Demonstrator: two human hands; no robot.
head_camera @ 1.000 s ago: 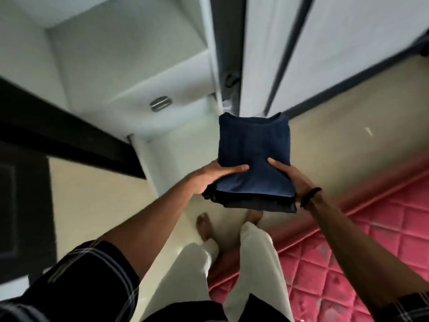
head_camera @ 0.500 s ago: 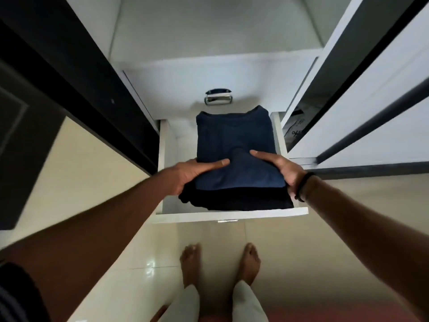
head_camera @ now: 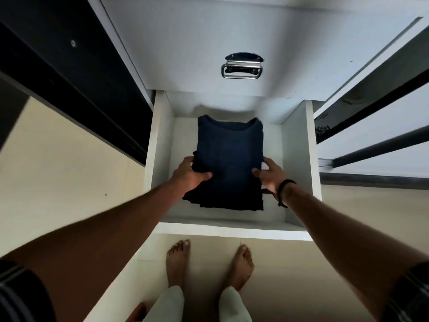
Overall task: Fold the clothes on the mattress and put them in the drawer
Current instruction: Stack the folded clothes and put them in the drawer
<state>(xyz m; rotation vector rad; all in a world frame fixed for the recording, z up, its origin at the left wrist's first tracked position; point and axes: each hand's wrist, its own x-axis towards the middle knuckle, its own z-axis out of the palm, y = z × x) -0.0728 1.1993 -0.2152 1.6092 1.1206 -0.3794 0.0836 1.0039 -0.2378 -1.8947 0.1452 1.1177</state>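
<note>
While the white drawer (head_camera: pixel 294 163) stands pulled open, a stack of folded dark blue clothes (head_camera: pixel 229 159) sits inside it, neckline toward the back. Both hands grip the stack's near sides — left hand (head_camera: pixel 189 174) and right hand (head_camera: pixel 270 174), thumbs curled over the top. A metal handle (head_camera: pixel 242 66) fronts the closed drawer above.

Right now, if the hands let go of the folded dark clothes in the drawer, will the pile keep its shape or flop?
The folded clothes are probably soft and floppy: the near edges look ragged and uneven. The left hand and right hand grip opposite sides, which suggests the pile needs support. Low down inside the drawer, it should likely stay folded.
</note>
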